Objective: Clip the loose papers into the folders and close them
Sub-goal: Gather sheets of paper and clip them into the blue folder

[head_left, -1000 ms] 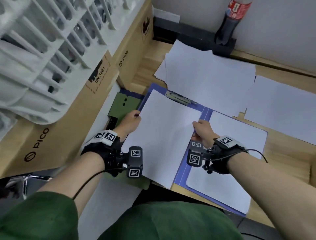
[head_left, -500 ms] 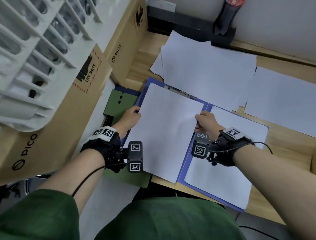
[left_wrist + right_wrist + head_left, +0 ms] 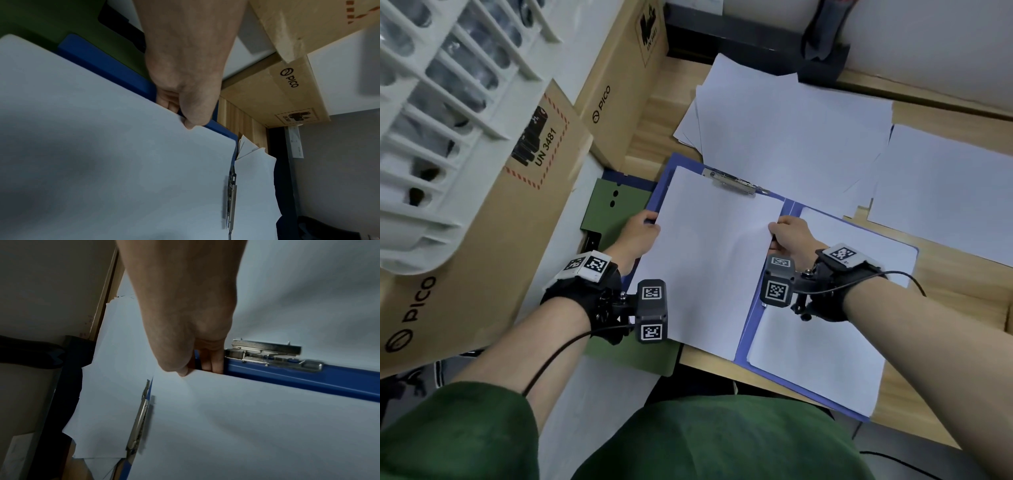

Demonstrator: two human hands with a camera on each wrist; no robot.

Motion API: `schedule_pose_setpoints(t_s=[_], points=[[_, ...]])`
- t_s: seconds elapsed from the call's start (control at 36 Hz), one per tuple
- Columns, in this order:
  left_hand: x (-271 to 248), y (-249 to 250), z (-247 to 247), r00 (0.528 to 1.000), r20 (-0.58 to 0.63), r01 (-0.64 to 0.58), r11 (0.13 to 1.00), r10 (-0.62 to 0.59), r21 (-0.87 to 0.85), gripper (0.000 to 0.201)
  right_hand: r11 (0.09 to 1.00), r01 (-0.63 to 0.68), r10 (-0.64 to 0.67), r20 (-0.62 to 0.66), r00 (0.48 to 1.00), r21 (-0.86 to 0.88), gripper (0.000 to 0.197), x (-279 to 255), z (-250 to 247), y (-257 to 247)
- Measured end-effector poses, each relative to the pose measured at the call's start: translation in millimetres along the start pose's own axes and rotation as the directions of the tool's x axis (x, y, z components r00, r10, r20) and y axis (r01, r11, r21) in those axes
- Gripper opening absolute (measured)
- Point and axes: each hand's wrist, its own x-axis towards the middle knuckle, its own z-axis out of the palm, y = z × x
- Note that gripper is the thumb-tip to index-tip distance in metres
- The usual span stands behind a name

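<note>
Nearest, the person's forearms with wrist rigs over a green lap. Left hand [image 3: 637, 230] pinches the left edge of the paper stack [image 3: 709, 260], thumb on top, fingers under; the left wrist view confirms that grip. Right hand [image 3: 789, 233] pinches the stack's right edge the same way, fingers tucked under near the spine. So both grips are grasping the stack, none released.

The stack lies on the left half of the open blue folder [image 3: 789, 202], which sits on the tabletop [image 3: 941, 308], near edge overhanging. More sheets lie on the folder's right half [image 3: 825, 342]. The stack's top edge sits at the top clip [image 3: 738, 183]; can't tell if it is under the clip bar or only butted against it. A second clip [image 3: 273, 353] shows by the spine in the right wrist view.

Likely step: squaring and seating the sheets before clamping. To do it well: keep both pinches light, slide evenly so the stack stays parallel to the folder edges, push the top edge fully under the bar, no buckling in the middle, then free one hand for the clip.

Farther back: loose papers [image 3: 791, 130] spread out, well apart from the hands, cardboard boxes [image 3: 619, 85] at left.
</note>
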Motion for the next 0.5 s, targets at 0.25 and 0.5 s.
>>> schedule_pose_setpoints(t_s=[0.25,0.5], points=[[12.4,10.6,-7.5,1.0,0.02,-0.018,0.992,0.02,-0.125,0.035,0.996,0.028,-0.032,0.052,0.998,0.079,0.024,-8.2,-19.3,-15.4],[23.3,59.4,26.9,0.985,0.034,-0.167,0.985,0.168,-0.048,0.036,0.999,-0.01,0.006,0.095,0.996,0.046,0.012,-13.6,-60.1,-14.5]])
